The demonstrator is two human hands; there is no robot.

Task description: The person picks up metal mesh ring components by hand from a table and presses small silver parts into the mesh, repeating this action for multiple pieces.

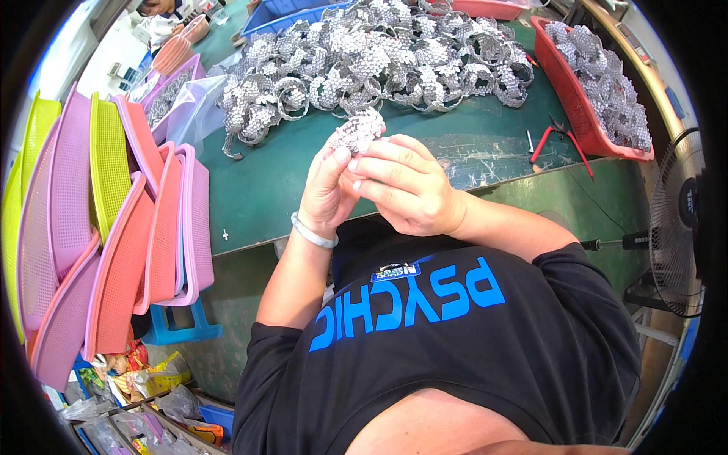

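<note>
A silver band (359, 130) of small scale-like pieces is held up over the near edge of the green table (296, 186). My left hand (326, 182), with a pale bangle on its wrist, is closed around the band's lower part. From the other side my right hand (409, 186) pinches it, thumb and fingertips together. The fingers hide the lower part of the band. Just beyond my hands lies a wide heap of similar silver bands (364, 64), many curled into rings.
Red-handled pliers (563, 136) lie at right, beside a red basket (599, 133) of silver bands. A fan (675, 220) stands at the right edge. Stacked coloured baskets (114, 220) and a blue stool (182, 324) are on the left. Another person (159, 9) is at the far left.
</note>
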